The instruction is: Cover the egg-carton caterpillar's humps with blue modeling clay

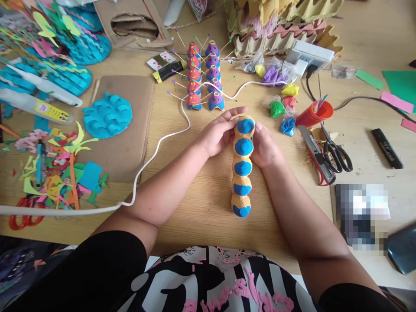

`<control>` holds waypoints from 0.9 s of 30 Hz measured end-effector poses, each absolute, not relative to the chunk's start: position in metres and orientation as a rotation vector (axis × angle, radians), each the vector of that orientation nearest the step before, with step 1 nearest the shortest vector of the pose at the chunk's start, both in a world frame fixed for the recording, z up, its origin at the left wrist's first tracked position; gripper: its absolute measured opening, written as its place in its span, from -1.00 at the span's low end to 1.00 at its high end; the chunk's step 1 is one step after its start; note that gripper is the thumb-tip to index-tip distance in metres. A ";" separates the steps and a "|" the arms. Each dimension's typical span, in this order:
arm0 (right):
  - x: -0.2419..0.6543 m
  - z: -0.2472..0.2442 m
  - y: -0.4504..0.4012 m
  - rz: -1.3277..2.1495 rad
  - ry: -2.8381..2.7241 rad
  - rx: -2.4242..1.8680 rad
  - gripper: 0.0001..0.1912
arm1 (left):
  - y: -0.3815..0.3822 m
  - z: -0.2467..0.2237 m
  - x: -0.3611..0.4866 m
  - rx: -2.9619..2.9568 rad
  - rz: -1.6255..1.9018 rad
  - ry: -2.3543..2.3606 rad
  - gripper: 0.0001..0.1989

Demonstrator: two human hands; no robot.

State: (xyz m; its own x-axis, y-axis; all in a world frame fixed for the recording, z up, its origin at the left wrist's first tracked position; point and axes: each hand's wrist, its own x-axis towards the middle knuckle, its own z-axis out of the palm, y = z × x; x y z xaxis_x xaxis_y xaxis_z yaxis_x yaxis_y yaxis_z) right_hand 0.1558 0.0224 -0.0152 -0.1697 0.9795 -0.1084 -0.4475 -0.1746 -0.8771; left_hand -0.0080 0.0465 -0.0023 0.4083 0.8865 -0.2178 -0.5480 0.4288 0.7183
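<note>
Between my two hands is an orange egg-carton strip (242,178) with a row of bumps, each bearing a blue clay patch. My left hand (218,133) grips its far end from the left, with thumb and fingers against the side and some fingertips behind it. My right hand (267,145) holds the same end from the right, its thumb on the edge and its other fingers mostly hidden. Just beyond my hands stand two decorated egg-carton caterpillars: a red one (194,74) and a purple one (213,73), both with blue lower edges and pin-like sticks.
A white cable (159,147) crosses the table on the left. Scissors (338,149) and a box cutter (316,156) lie right, near a red cup (315,113) and bagged clay (276,108). Paper scraps (65,169) and a cardboard sheet (120,151) lie left.
</note>
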 end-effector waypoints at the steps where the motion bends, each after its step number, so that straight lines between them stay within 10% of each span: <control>1: 0.155 -0.014 0.022 1.612 -0.872 -0.868 -0.42 | 0.047 -0.003 -0.008 0.597 0.979 0.664 -0.71; 27: 0.158 -0.025 0.019 0.686 -1.531 -1.019 -0.41 | 0.042 0.013 -0.003 0.683 1.141 0.886 -0.76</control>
State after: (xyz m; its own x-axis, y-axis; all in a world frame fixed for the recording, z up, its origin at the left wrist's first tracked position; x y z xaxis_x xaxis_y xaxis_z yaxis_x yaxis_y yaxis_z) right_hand 0.1579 0.0193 -0.0249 -0.0098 0.8826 0.4699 0.2366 0.4587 -0.8565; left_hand -0.0026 0.0420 0.0127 0.1610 0.9571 -0.2409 -0.4706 0.2890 0.8337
